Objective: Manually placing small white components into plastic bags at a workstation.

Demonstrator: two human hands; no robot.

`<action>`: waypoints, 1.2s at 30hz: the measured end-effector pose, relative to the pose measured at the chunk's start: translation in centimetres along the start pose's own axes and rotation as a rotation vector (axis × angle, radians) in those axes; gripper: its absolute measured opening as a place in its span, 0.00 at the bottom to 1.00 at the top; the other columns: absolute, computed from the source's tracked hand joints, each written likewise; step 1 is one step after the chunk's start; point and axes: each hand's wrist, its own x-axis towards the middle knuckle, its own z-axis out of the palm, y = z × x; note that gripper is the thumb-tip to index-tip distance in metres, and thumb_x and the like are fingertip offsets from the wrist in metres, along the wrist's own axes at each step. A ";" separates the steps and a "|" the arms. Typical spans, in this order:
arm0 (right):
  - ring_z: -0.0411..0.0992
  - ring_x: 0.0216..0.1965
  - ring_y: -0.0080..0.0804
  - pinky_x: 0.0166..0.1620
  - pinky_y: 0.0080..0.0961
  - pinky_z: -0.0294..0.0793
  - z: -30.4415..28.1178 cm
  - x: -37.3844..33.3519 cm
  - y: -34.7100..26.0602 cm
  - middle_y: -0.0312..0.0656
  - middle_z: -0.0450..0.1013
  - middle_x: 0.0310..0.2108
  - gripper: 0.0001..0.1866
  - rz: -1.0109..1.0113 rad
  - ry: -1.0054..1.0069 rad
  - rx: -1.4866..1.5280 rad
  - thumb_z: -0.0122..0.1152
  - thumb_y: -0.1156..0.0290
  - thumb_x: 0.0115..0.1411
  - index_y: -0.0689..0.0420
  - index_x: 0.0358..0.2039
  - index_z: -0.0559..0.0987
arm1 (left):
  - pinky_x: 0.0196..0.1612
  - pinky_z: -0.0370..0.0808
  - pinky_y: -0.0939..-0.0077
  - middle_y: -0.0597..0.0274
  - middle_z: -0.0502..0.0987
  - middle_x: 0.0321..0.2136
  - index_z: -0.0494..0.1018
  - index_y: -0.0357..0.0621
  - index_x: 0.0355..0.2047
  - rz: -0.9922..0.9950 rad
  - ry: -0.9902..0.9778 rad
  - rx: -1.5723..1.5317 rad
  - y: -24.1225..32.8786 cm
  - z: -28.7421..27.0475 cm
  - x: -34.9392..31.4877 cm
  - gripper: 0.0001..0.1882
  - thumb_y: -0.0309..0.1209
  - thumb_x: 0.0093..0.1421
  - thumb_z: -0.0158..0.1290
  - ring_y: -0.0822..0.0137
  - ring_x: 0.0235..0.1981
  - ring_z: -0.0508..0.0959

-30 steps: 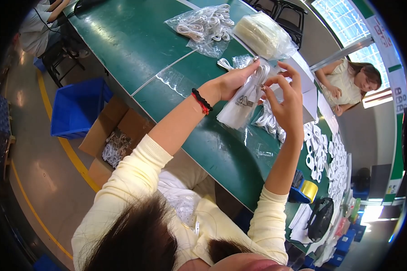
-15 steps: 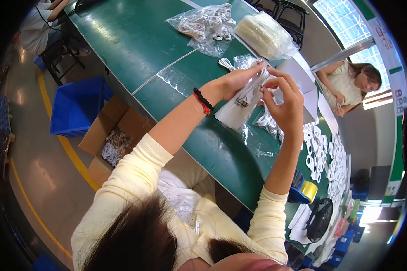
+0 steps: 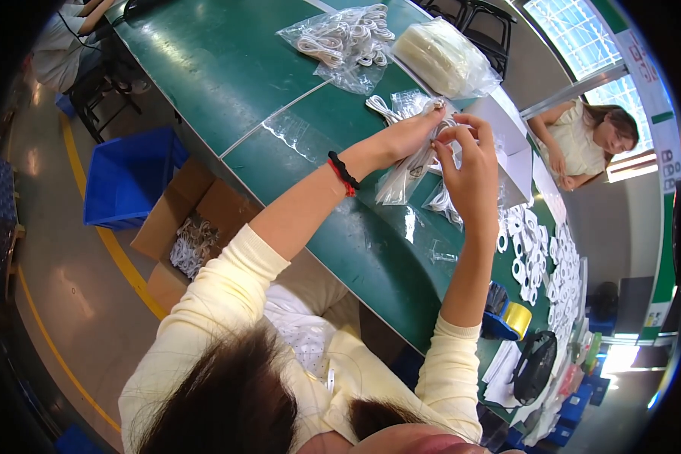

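Note:
Over the green table, my left hand (image 3: 415,135) is closed around a bunch of clear plastic bags (image 3: 398,185) that hang down toward the tabletop. My right hand (image 3: 473,170) is at the bags' upper end, thumb and fingertips pinched together on their edge. Exactly how many layers the fingertips hold is hidden. Just beyond my left hand lies a coiled white cable (image 3: 380,108). Bagged white cables (image 3: 444,204) rest on the table below my right hand. A flat clear bag (image 3: 299,136) lies left of my left hand.
Farther back are a bag of coiled cables (image 3: 348,38) and a wrapped pack (image 3: 445,59). White ring-shaped parts (image 3: 533,250), a yellow tape roll (image 3: 516,319) and a black pouch (image 3: 536,367) sit at right. A blue bin (image 3: 129,178) and cardboard box (image 3: 185,227) stand left. Another person (image 3: 579,144) is at right.
The bags have turned and now show a narrower side, their lower end slightly higher. My left hand has shifted a little right and down; my right hand has moved slightly left.

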 end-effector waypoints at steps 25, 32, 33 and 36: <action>0.68 0.44 0.36 0.45 0.28 0.66 -2.9 -0.2 -0.3 0.46 0.68 0.43 0.08 0.161 0.044 0.061 0.62 0.70 0.51 0.59 0.31 0.78 | 0.30 0.78 0.71 0.60 0.76 0.30 0.68 0.45 0.45 -0.177 -0.367 -0.435 1.4 0.1 -1.9 0.30 0.57 0.63 0.30 0.66 0.26 0.78; 0.64 0.49 0.49 0.50 0.36 0.64 -2.0 -0.7 0.7 0.54 0.62 0.50 0.08 0.096 -0.185 0.095 0.60 0.70 0.49 0.59 0.30 0.79 | 0.28 0.75 0.77 0.62 0.75 0.25 0.71 0.44 0.37 -0.192 -0.261 -0.156 1.4 -0.1 -1.7 0.32 0.59 0.62 0.30 0.70 0.24 0.76; 0.64 0.49 0.49 0.50 0.36 0.64 -2.0 -0.7 0.7 0.54 0.62 0.50 0.08 0.098 -0.185 0.094 0.60 0.70 0.49 0.59 0.30 0.79 | 0.28 0.75 0.78 0.62 0.74 0.25 0.72 0.44 0.36 -0.205 -0.241 -0.113 1.5 0.1 -1.8 0.32 0.59 0.61 0.30 0.70 0.24 0.76; 0.64 0.50 0.52 0.51 0.37 0.63 -1.9 -0.6 0.7 0.55 0.62 0.50 0.08 0.133 -0.191 0.137 0.57 0.71 0.48 0.60 0.29 0.78 | 0.28 0.75 0.77 0.62 0.74 0.25 0.71 0.45 0.37 -0.196 -0.317 -0.158 1.0 -0.1 -1.6 0.31 0.59 0.61 0.31 0.70 0.24 0.76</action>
